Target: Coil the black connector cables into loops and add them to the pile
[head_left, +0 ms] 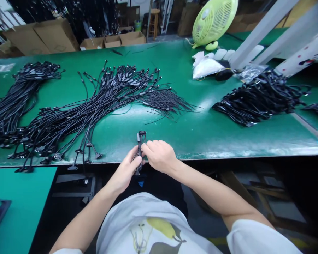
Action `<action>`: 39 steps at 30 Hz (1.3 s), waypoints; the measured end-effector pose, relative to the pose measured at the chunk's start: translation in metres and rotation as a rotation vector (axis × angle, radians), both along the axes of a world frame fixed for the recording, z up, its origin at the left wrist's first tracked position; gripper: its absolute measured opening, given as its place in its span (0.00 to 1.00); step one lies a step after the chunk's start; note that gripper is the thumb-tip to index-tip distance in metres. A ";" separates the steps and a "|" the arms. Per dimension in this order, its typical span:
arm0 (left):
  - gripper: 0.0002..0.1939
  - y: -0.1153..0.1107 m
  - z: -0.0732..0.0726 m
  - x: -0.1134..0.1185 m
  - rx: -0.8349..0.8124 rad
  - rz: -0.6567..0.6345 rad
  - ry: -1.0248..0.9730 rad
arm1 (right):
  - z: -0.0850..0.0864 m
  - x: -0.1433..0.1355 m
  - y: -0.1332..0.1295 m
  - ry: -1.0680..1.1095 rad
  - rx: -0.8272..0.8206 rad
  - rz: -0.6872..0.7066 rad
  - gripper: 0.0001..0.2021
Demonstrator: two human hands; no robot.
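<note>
A folded black cable (139, 145) with connectors at its upper end stands roughly upright in front of me, at the table's front edge. My left hand (128, 165) is closed round its lower part, thumb across the front. My right hand (159, 153) is curled with its fingertips pressed against the cable's right side; what exactly they pinch is too small to tell. Beyond my hands lie a pile of thin black ties (166, 100) and, to the left, a large spread of loose black cables (95, 106).
Another cable bunch (21, 91) lies far left. Bundled black cables (259, 97) are piled at the right on the green table (196, 130). A green fan (212, 23), a white bag (207, 67) and slanting metal posts (265, 31) stand farther back. Cardboard boxes (132, 38) are behind the table.
</note>
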State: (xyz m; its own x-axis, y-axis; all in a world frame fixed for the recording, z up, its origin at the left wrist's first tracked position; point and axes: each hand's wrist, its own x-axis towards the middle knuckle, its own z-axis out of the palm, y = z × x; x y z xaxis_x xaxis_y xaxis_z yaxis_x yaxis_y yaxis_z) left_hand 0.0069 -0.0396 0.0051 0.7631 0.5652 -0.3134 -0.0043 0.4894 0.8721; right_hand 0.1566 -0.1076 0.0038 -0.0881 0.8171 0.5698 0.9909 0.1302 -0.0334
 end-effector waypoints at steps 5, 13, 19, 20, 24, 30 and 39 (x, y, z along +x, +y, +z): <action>0.27 -0.013 -0.006 0.008 0.337 -0.020 0.026 | 0.002 0.004 0.002 0.752 -0.241 0.069 0.14; 0.23 -0.006 -0.011 0.026 0.177 0.029 -0.040 | -0.004 0.012 -0.009 0.947 -0.158 -0.038 0.12; 0.23 -0.013 -0.009 0.047 0.342 -0.074 0.110 | -0.006 0.011 -0.016 1.275 -0.285 0.020 0.16; 0.23 -0.015 -0.008 0.049 0.393 -0.111 0.149 | -0.007 0.014 -0.016 1.429 -0.334 0.068 0.17; 0.24 -0.012 -0.009 0.046 0.487 -0.294 0.194 | -0.010 0.058 -0.024 1.790 -0.282 0.130 0.19; 0.23 0.013 -0.024 0.029 0.419 -0.322 0.312 | 0.027 0.231 -0.088 1.099 0.300 -0.618 0.15; 0.23 0.011 -0.026 0.036 0.482 -0.286 0.305 | 0.067 0.401 -0.121 0.222 -0.121 -1.244 0.15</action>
State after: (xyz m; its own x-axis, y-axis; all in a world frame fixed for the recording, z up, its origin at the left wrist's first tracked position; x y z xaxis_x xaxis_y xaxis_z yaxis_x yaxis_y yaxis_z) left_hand 0.0430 -0.0286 -0.0210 0.8213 0.4842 -0.3019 0.3519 -0.0133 0.9360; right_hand 0.5572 -0.2286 0.0708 0.8609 0.3268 0.3899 0.4131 -0.8964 -0.1608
